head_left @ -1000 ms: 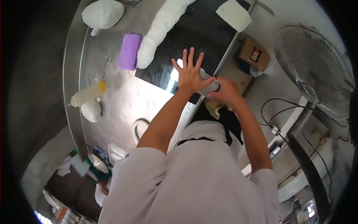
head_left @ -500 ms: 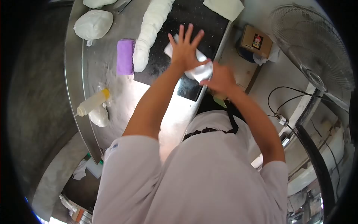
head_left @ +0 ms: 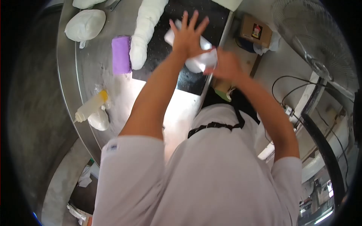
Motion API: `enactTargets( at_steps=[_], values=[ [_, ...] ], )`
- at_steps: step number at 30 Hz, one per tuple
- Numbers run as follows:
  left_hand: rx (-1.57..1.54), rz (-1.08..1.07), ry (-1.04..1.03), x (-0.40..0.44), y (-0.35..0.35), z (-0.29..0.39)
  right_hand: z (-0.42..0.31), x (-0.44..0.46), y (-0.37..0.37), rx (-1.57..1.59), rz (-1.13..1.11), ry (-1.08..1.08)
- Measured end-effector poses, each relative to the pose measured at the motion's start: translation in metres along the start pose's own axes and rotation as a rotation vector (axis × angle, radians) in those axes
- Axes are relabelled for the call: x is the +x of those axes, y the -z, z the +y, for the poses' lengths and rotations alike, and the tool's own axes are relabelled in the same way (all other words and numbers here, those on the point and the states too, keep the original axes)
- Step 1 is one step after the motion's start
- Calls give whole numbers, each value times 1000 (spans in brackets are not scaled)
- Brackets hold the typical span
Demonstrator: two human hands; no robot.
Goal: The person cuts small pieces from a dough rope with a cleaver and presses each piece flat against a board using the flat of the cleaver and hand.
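My left hand (head_left: 187, 40) lies with fingers spread over a shiny white, plastic-looking piece (head_left: 197, 64) on the black board (head_left: 181, 82). At the right end of this piece, by the board's edge, my right hand (head_left: 227, 64) has its thumb and fingers closed on it; motion blurs that hand somewhat. What the white piece is or contains cannot be made out. A long, thick white roll that looks like dough (head_left: 141, 41) lies left of my left hand, with a folded purple cloth (head_left: 121, 55) beside it.
Left on the metal table (head_left: 117, 94) are a squeeze bottle with a yellow cap (head_left: 91, 106) and tied white plastic bags (head_left: 86, 25). A cream-coloured cloth (head_left: 229, 3) lies at the board's far corner. To the right stand a cardboard box (head_left: 255, 32) and a fan (head_left: 313, 41).
The view has shifted slightly, so the table things appear farther left. My left hand stays spread on the white piece and my right hand still grips its end, which looks fuller now.
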State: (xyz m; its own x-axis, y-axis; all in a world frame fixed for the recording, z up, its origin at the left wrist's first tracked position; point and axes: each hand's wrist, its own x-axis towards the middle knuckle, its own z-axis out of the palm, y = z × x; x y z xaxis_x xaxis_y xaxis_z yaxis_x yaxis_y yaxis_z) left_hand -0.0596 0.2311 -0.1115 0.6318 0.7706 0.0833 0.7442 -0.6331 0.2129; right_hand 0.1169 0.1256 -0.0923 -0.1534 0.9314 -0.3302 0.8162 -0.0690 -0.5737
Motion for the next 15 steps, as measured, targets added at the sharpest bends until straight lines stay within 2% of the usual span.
enactTargets(
  at_steps=[2,4,5,7,9,10,12,13,15],
  values=[
    [-55,-78,-4,-44,-7,26,4,-57,-38,184,-51,-88],
    [-98,-137,-50,-37,-7,46,21,-72,-49,196,145,-5],
    [-63,-82,-50,-20,-12,42,24,-63,-40,-44,364,149],
    [-34,-43,9,-12,-8,39,31,-47,-17,16,-7,-32],
    [-71,123,104,7,-9,23,31,-6,19,-71,8,116],
    [-5,-204,244,23,44,38,28,16,34,-72,21,128],
    [-17,-61,273,21,31,23,17,32,43,-102,-50,201],
    [-61,141,126,11,-8,-2,11,19,34,27,-53,159],
    [-87,49,59,-28,-4,23,18,-38,-11,73,-34,134]
  ],
)
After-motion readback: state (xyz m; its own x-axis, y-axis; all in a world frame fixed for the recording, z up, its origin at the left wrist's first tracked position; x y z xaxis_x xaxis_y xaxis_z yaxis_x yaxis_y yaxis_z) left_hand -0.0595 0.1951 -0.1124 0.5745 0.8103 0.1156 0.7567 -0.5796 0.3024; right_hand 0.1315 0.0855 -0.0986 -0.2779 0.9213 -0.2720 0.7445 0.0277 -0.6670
